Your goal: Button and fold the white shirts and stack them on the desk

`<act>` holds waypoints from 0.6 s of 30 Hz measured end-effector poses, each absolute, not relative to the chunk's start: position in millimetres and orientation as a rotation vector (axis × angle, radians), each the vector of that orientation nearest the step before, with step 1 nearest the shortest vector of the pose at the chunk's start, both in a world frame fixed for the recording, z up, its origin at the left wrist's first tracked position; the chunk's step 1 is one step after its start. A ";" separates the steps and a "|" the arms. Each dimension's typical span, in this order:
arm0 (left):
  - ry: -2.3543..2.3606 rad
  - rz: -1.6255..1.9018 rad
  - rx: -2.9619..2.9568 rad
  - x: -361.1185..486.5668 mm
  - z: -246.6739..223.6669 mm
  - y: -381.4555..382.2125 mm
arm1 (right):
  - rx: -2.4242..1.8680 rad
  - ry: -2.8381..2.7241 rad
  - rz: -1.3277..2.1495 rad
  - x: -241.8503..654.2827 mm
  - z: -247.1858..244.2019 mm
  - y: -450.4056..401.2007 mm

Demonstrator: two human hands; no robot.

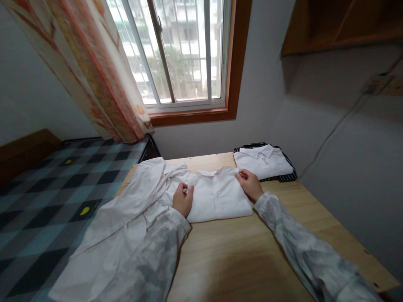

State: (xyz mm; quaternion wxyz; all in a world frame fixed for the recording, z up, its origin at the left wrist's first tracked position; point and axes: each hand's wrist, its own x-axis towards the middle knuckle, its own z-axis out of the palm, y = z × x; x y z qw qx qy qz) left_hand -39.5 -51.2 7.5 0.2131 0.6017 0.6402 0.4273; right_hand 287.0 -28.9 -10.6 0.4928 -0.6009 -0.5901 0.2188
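The left hand (pixel 183 201) rests at the left edge of a white shirt (pixel 217 196), fingers curled toward the thumb; I cannot tell whether its grip is clamped on cloth. The right hand (pixel 251 185) is at the shirt's far right corner, fingertips bent close to the thumb, and whether that grip pinches fabric is also unclear. The shirt lies between them on the wooden bench (pixel 233 256), folded into a rough rectangle: collar at the far side, button front running down the middle, near edge fairly straight, surface lightly creased. To the left, loose white garments (pixel 122 222) spread in wrinkles. Far right, a neatly folded white shirt with its collar up top (pixel 262 163) lies on black striped cloth (pixel 289 177).
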 end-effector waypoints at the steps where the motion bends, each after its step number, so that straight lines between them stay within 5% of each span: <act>1: 1.766 1.182 1.678 -40.1 7.0 -50.9 | -1.460 -1.420 0.515 285.9 -13.5 -27.9; 18: 1.794 1.262 1.675 -37.1 7.2 -53.4 | -1.570 -1.618 0.385 285.7 -14.1 -79.2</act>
